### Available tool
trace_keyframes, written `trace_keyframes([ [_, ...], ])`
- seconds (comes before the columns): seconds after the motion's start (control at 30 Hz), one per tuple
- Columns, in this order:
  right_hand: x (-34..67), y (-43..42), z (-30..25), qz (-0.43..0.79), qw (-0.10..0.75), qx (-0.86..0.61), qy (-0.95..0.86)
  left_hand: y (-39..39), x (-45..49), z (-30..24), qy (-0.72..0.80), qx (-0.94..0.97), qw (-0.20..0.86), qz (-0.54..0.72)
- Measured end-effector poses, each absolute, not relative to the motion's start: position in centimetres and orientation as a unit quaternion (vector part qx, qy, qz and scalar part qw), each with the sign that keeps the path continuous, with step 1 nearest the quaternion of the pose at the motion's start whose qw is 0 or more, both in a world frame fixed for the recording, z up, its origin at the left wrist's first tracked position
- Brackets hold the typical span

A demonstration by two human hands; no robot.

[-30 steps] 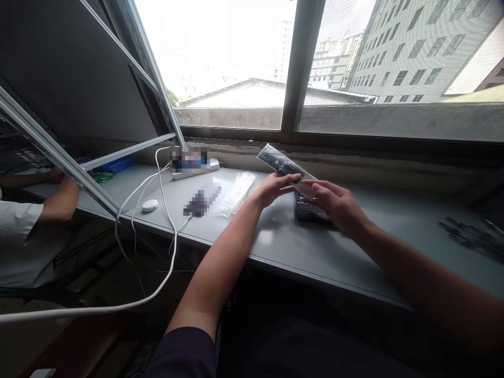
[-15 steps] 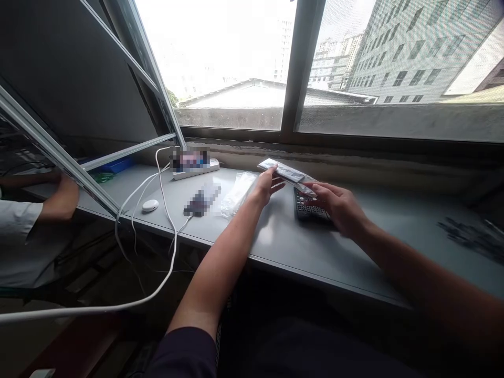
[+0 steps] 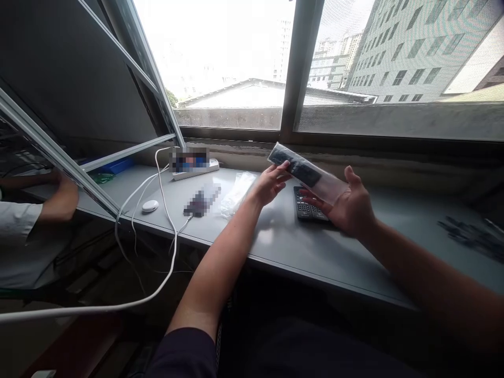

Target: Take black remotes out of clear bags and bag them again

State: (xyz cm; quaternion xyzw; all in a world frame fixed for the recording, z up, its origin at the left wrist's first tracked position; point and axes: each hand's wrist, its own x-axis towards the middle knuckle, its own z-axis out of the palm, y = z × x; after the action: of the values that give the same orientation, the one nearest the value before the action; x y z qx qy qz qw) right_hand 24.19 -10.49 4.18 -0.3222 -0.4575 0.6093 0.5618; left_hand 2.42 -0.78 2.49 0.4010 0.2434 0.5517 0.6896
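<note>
Between thumb and fingers, my left hand [image 3: 272, 184] grips the far left end of a clear plastic bag [image 3: 328, 188]. A dark, slim, flat item [image 3: 297, 169] lies inside the bag, towards that same end; its details are blurred. My right hand [image 3: 350, 207] is open at the other end, thumb raised and fingers spread under the bag, whose edge meets or nearly meets the palm. Below the bag, black remote controls [image 3: 305, 210] with rows of small buttons lie side by side on the table, partly covered by my right hand.
Clear plastic bags [image 3: 236, 197] lie left of my forearm on the grey table [image 3: 283, 247]. Further left are a pixelated device, a round white case [image 3: 150, 206], a white power strip [image 3: 197, 172] and looping white cables [image 3: 173, 252]. Dark items [image 3: 470, 236] lie right. Another person's arm [image 3: 63, 197] is left.
The bag has been raised and turned so its broad face shows. My right hand has let go of its near end, opened its fingers and shifted slightly right.
</note>
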Motion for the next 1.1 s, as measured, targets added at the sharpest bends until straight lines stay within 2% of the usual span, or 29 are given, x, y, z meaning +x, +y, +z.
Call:
trace_keyframes([
  [0.07, 24.3, -10.7, 4.5, 0.68, 0.503, -0.296, -0.444, -1.2, 2.5, 2.5, 0.223, 0.426, 0.703, 0.524],
  [0.13, 24.4, -11.0, 4.7, 0.715, 0.48, -0.28, -0.424, -1.5, 2.6, 2.6, 0.213, 0.433, 0.71, 0.512],
  [0.33, 24.5, -11.1, 5.2, 0.713, 0.528, -0.271, -0.374, -1.7, 2.5, 2.7, 0.235, 0.457, 0.694, 0.504],
  [0.47, 25.0, -10.6, 5.1, 0.69, 0.587, -0.28, -0.319, -1.8, 2.4, 2.5, 0.248, 0.513, 0.69, 0.447],
  [0.57, 25.2, -10.4, 4.8, 0.647, 0.604, -0.3, -0.356, -1.8, 2.5, 2.4, 0.25, 0.54, 0.693, 0.407],
  [0.77, 24.9, -10.4, 3.8, 0.495, 0.565, -0.347, -0.562, -1.5, 2.8, 2.6, 0.294, 0.49, 0.708, 0.415],
  [0.97, 24.6, -10.9, 2.8, 0.252, 0.52, -0.43, -0.694, -1.0, 2.6, 1.9, 0.325, 0.492, 0.686, 0.426],
  [1.1, 24.6, -11.0, 2.5, 0.088, 0.497, -0.425, -0.751, -0.9, 2.6, 1.6, 0.295, 0.507, 0.672, 0.453],
])
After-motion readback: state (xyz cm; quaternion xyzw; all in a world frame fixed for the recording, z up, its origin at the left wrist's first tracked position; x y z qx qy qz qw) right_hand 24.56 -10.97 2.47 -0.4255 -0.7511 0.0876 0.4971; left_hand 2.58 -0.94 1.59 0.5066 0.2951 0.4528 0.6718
